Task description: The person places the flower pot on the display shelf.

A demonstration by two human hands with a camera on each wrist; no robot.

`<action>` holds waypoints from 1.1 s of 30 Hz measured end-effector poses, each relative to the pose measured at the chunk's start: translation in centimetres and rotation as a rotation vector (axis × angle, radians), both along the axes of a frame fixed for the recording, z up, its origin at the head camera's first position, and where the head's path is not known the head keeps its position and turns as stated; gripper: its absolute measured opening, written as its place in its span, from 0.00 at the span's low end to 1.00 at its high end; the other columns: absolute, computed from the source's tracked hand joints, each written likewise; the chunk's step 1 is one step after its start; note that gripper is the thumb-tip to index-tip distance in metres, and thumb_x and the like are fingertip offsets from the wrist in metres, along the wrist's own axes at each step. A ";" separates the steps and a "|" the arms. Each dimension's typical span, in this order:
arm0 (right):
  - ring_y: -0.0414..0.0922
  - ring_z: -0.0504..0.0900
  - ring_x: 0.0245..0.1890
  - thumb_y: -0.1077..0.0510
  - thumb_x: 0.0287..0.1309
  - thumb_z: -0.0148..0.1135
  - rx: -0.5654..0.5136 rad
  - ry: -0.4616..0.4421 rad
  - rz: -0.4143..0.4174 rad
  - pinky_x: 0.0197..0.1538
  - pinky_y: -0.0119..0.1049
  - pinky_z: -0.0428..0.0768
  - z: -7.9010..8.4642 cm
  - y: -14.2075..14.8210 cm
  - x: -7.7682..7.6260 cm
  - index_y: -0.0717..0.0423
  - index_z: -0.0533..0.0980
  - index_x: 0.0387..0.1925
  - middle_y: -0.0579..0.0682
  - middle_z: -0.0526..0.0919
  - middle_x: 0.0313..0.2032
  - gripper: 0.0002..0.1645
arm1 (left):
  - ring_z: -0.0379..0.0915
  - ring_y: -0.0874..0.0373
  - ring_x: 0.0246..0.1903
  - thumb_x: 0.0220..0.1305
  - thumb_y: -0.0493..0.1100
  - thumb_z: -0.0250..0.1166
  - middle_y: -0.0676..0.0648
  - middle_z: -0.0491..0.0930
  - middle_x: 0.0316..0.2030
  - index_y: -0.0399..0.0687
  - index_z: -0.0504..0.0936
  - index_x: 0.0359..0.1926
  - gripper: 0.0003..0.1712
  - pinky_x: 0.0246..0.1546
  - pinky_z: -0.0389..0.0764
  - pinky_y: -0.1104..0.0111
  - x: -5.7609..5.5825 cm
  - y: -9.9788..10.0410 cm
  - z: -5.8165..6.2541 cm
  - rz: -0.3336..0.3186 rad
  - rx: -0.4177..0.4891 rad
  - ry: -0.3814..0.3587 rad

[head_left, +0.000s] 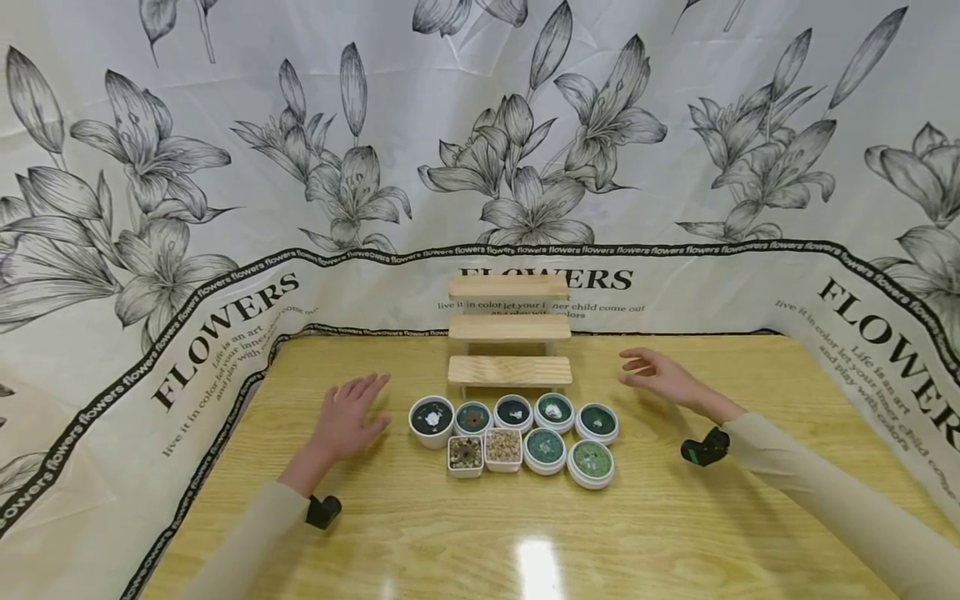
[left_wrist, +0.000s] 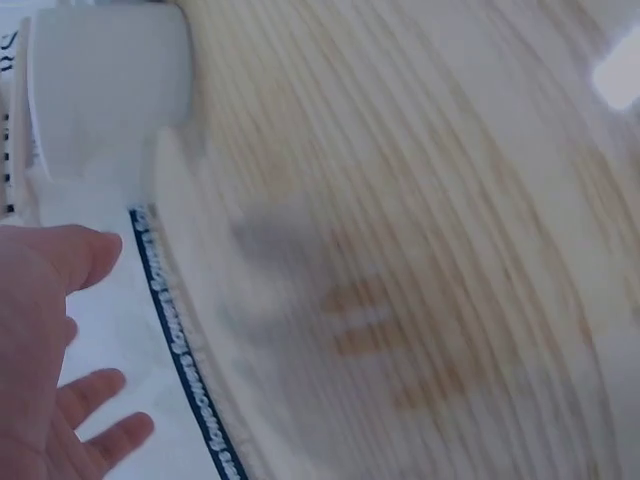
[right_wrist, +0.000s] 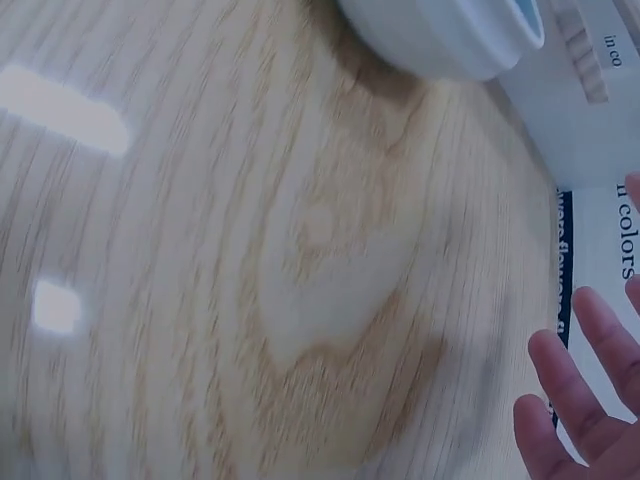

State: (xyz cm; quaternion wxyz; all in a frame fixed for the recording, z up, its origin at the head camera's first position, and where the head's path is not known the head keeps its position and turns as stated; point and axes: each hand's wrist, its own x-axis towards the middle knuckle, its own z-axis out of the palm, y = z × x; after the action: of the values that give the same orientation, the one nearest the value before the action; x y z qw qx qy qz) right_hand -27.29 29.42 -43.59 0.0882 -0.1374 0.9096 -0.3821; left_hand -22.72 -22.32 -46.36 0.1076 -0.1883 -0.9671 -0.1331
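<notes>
Fabric backdrop (head_left: 405, 287), white with grey lilies, reads "FLOWERS" and "live it in color" in the head view. Before a three-tier pale wooden stand (head_left: 510, 328), seven round white pots (head_left: 431, 439) with dark or green contents and two square white pots (head_left: 503, 467) of pebbles sit between the left hand (head_left: 347, 421) and right hand (head_left: 663, 379), both loosely spread and holding nothing. Left wrist view: white pot near the parted thumb; black edging. Right wrist view: "colors" legible; fingers apart, below a round pot, contents hidden.
</notes>
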 end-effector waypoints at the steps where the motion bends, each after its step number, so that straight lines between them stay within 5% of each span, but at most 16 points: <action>1: 0.65 0.74 0.55 0.55 0.66 0.56 -0.010 -0.009 0.002 0.54 0.55 0.77 0.0 -0.1 -0.1 0.70 0.59 0.66 0.73 0.72 0.57 0.35 | 0.64 0.35 0.62 0.61 0.50 0.64 0.37 0.68 0.65 0.47 0.64 0.69 0.37 0.59 0.61 0.34 0.2 0.3 0.1 0.005 0.008 -0.001; 11: 0.63 0.72 0.58 0.52 0.68 0.53 -0.038 -0.119 -0.011 0.54 0.51 0.78 -0.1 -1.2 -1.3 0.68 0.59 0.67 0.71 0.71 0.59 0.34 | 0.66 0.36 0.61 0.61 0.44 0.65 0.36 0.71 0.63 0.44 0.67 0.67 0.34 0.59 0.67 0.39 0.6 1.8 0.8 0.036 0.176 -0.111; 22: 0.63 0.70 0.62 0.50 0.67 0.52 -0.179 -0.362 0.073 0.65 0.52 0.71 0.0 -1.9 -2.2 0.69 0.52 0.70 0.72 0.65 0.65 0.40 | 0.67 0.37 0.60 0.57 0.34 0.64 0.32 0.69 0.63 0.35 0.64 0.67 0.37 0.64 0.66 0.45 0.2 2.1 -0.7 -0.123 0.428 -0.286; 33: 0.63 0.65 0.66 0.54 0.70 0.48 -0.293 -0.454 0.078 0.69 0.50 0.66 -0.4 -3.7 -3.4 0.69 0.48 0.72 0.72 0.55 0.69 0.38 | 0.66 0.39 0.59 0.50 0.27 0.64 0.34 0.68 0.63 0.38 0.61 0.68 0.42 0.58 0.70 0.46 -0.2 2.4 -1.6 -0.257 0.651 -0.426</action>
State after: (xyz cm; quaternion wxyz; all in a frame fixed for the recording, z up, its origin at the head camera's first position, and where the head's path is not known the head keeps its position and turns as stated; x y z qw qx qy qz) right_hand -30.66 25.70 -43.95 0.2835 -0.0945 0.7957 -0.5268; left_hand -22.95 -19.92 -47.99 -0.0587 -0.2319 -0.8438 -0.4804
